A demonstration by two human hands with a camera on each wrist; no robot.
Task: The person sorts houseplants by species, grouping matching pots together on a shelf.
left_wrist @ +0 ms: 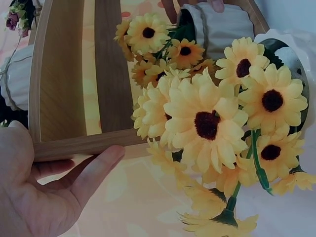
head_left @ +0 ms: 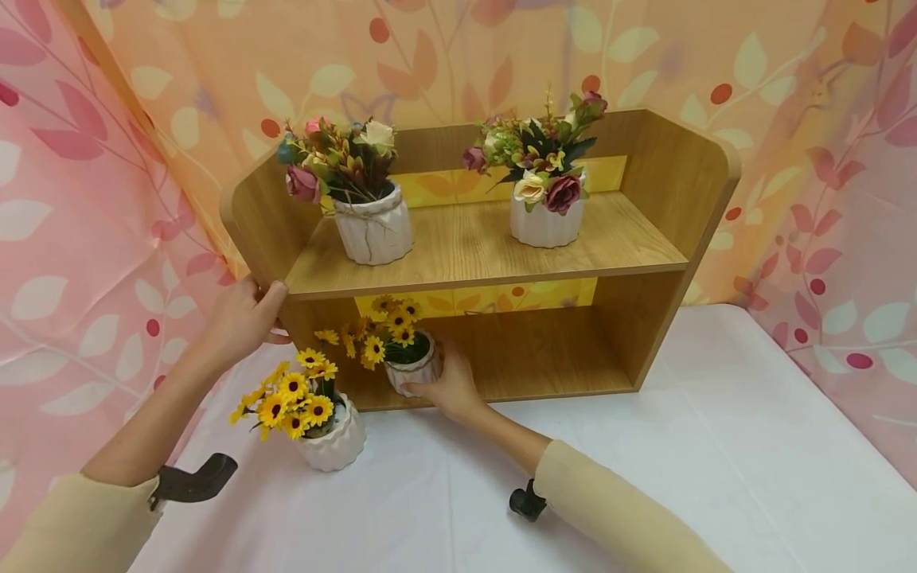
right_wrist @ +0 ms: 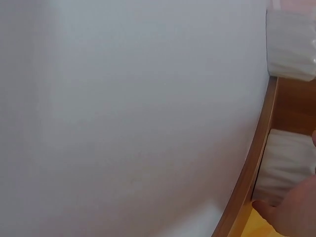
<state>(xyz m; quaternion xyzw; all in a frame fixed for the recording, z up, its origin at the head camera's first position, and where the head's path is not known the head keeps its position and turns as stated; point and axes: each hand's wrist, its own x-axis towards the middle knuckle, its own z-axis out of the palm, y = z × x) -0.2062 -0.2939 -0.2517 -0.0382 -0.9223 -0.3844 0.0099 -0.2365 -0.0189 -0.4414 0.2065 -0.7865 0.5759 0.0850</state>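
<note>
My right hand (head_left: pixel 454 382) grips a white ribbed flower pot (head_left: pixel 415 366) with yellow sunflowers, thumb at its front, fingers round its right side. This pot stands at the left of the wooden shelf's (head_left: pixel 487 278) lower level, tilted in the head view. My left hand (head_left: pixel 247 318) touches the shelf's left side panel, thumb by its front edge, fingers along the outside. Just in front, a second sunflower pot (head_left: pixel 337 438) stands on the table. In the left wrist view its yellow flowers (left_wrist: pixel 207 123) fill the middle; the right wrist view shows the gripped pot (right_wrist: pixel 284 165) only partly.
On the upper level stand two white pots of mixed artificial flowers, one at left (head_left: pixel 376 227), one at right (head_left: pixel 548 219). A white cloth (head_left: pixel 645 477) covers the table. Flowered curtains (head_left: pixel 487 48) hang behind and at both sides.
</note>
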